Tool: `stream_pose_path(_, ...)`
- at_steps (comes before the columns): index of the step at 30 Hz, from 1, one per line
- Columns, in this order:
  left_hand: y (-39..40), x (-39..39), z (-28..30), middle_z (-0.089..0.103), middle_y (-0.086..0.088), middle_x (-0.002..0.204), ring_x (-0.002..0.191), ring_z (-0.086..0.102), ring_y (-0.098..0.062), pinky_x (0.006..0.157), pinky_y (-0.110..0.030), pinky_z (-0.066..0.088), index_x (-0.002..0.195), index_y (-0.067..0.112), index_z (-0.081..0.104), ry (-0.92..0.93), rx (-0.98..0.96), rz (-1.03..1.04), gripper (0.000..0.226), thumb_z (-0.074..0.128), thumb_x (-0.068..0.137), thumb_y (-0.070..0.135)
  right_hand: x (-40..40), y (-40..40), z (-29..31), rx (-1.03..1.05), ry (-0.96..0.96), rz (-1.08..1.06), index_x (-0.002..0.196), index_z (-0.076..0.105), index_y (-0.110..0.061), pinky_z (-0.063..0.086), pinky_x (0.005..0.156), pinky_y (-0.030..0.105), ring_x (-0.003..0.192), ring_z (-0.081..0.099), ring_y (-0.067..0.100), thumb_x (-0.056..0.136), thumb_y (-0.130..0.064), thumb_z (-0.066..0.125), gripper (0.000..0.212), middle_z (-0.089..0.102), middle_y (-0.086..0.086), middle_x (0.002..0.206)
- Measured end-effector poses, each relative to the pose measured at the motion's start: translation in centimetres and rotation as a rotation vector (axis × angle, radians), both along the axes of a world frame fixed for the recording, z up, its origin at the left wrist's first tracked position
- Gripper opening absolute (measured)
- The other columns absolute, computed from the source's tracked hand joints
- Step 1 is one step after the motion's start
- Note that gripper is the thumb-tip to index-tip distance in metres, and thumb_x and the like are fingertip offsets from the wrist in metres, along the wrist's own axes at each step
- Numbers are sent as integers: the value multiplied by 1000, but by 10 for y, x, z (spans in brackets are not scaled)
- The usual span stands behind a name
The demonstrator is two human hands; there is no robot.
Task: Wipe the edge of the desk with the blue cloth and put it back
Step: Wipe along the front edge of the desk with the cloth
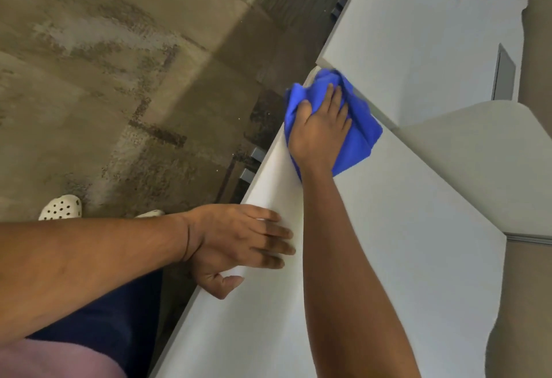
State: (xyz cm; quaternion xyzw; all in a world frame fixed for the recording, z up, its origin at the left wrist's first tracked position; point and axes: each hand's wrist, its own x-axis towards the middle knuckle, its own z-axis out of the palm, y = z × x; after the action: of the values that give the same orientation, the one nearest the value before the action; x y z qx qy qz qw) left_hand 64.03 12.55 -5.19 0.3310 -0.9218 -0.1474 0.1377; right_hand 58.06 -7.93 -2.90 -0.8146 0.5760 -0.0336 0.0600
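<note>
A bunched blue cloth [361,129] lies on the white desk [403,258], right at its left edge near the far corner. My right hand [321,129] presses down on the cloth, fingers curled into its folds, and part of the cloth hangs over the edge. My left hand [239,243] rests flat on the same edge nearer to me, fingers spread on the top and thumb under the rim, holding nothing.
A second white desk [418,34] adjoins beyond the cloth. A pale curved panel [478,153] rises on the right. Brown patterned carpet [119,79] lies left of the desk, with my white perforated shoe [61,206] on it. Dark metal brackets [254,165] show under the desk edge.
</note>
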Motion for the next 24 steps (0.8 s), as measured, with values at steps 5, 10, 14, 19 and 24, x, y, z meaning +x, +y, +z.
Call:
stream_pose_path(5,1,-1,-6,53,-13,161,154,43,-34,127,-52,30,145,10,64,71,-5,10,70,57,86,45,-37,45,-5,27,-61,209,168,15,-16,6,133,42,164,9,23,108,-42,31,67,15,-1,177)
stream_pose_path(10,1,-2,-15,53,-11,162,155,42,-31,126,-52,31,144,14,65,56,-46,14,70,42,89,51,-27,8,-1,23,-41,323,167,20,-20,9,133,43,164,12,24,109,-44,34,65,17,-1,176)
stream_pose_path(14,2,-5,-21,56,-13,159,154,44,-33,125,-52,31,140,12,68,113,-70,27,71,39,87,49,-7,-43,-2,26,-51,399,164,31,-19,16,132,42,160,24,25,110,-41,39,59,28,2,173)
stream_pose_path(19,4,-7,-22,58,-13,157,153,44,-33,126,-52,31,139,10,68,165,-68,57,69,45,84,46,17,-87,-4,-44,-80,365,135,59,-19,46,91,29,102,62,15,105,-47,43,44,70,-1,124)
stream_pose_path(24,4,-4,-17,53,-11,162,156,39,-30,127,-51,27,144,13,63,80,-46,35,71,39,87,48,-12,-104,-1,34,-166,327,117,65,-18,44,85,34,93,61,19,105,-54,35,49,72,2,108)
